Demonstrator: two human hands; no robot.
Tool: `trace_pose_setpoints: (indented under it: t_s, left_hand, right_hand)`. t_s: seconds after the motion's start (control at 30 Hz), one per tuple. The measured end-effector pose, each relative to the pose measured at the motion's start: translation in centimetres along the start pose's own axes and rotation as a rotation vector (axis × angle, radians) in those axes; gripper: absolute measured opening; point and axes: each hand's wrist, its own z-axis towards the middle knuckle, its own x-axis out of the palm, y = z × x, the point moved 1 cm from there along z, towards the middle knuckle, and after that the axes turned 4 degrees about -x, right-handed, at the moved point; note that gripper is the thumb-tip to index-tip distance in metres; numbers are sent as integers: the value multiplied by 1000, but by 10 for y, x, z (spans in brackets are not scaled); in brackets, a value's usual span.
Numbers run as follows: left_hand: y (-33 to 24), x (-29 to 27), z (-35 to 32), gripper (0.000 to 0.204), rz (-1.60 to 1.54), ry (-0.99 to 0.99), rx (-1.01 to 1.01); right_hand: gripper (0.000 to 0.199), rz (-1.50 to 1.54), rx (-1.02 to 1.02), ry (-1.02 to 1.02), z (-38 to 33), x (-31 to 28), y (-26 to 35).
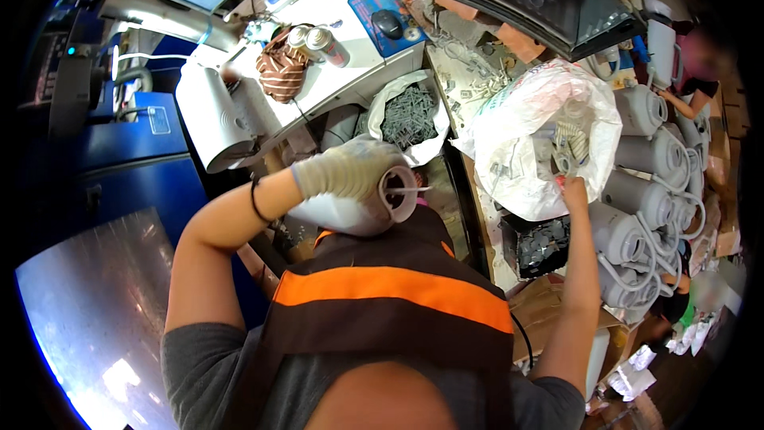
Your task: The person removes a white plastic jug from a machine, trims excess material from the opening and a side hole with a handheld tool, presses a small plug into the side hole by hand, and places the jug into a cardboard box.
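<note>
My left hand (pixel 348 169), in a pale knit glove, is closed over a white rounded plastic body (pixel 341 213), held on its side at my lap. Its round opening (pixel 399 194) faces right, and a thin pale strip shows across that opening. On the right, my right arm reaches forward to a large white plastic sack (pixel 521 179). My right hand (pixel 571 191) is at the near rim of its mouth, with a small red spot at the fingertips. Inside the sack lie pale and clear plastic parts (pixel 570 140). The right fingers are too small and partly hidden to read.
A bag of grey small parts (pixel 409 115) and a black box of dark pieces (pixel 539 245) stand near. Grey-white plastic vessels with curved tubes (pixel 637 199) line the right. The white desk (pixel 350 72) holds cans (pixel 326 45) and a mouse (pixel 387 24). Another person's arm (pixel 678 102) shows far right.
</note>
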Motion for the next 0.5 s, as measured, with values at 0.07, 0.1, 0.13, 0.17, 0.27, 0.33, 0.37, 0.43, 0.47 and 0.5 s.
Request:
trace_pose_setpoints:
  t_s: [0.07, 0.1, 0.13, 0.17, 0.27, 0.33, 0.37, 0.43, 0.47, 0.5]
  left_hand:
    - [-1, -9, 24, 66, 3, 69, 58]
    - [0, -9, 29, 66, 0, 93, 46]
    - [1, -9, 30, 66, -2, 94, 45]
    - [3, -9, 32, 66, 1, 103, 60]
    - [1, -14, 44, 67, -131, 258, 97]
    - [0, -13, 53, 66, -225, 358, 128]
    - [-15, -22, 53, 66, -258, 417, 130]
    - [-25, -21, 60, 66, -130, 379, 191]
    - [-30, -22, 61, 67, -66, 357, 217]
    - [-44, -28, 56, 70, -29, 389, 191]
  right_hand:
    - [32, -155, -10, -149, 9, -6, -58]
    - [31, -145, -81, -204, -3, -2, -29]
    - [29, -139, -152, -260, -24, -6, 12]
    - [29, -93, -221, -206, -48, -16, 45]
    - [26, 41, -468, 24, -117, -35, 116]
    - [22, -14, -661, 199, -163, -33, 196]
    - [21, -87, -814, 182, -174, -27, 219]
    - [18, -295, -1124, 113, -175, -13, 250]
    - [16, -366, -1194, 92, -173, -5, 262]
    - [16, -439, -1263, 72, -170, 3, 271]
